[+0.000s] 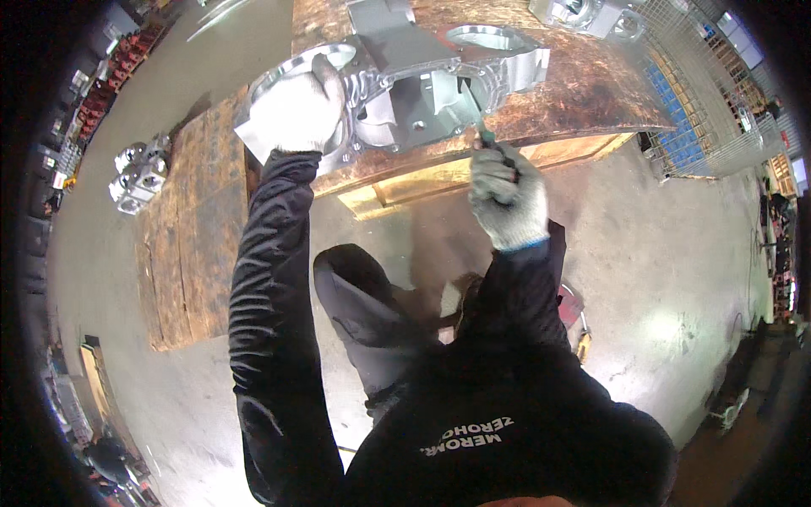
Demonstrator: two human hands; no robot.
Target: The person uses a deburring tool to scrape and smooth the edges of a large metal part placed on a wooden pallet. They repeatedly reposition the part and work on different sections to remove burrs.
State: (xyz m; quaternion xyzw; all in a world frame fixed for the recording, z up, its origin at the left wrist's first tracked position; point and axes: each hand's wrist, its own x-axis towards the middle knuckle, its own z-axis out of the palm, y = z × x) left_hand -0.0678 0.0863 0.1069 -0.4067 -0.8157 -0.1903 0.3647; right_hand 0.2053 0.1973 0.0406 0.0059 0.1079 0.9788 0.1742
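Observation:
A large silvery metal casting [405,59], with round openings and a ribbed, hollow middle, lies on a brown wooden crate top. My left hand [296,110], in a pale glove washed out by glare, grips the casting's left ring, thumb over its rim; its other fingers are hard to make out. In my gloved right hand [508,194] is a slim file-like hand tool [475,110] with a tapered blade and greenish handle, my fingers closed round it. The blade points up at the casting's open middle, on its right side. Whether the tip touches metal I cannot tell.
Left of me stands a lower wooden surface [194,237], with another metal casting [139,175] beyond its edge. More castings [591,17] lie at the far right of the crate. A wire mesh cage [718,110] stands to the right. Grey concrete floor [650,262] surrounds my legs.

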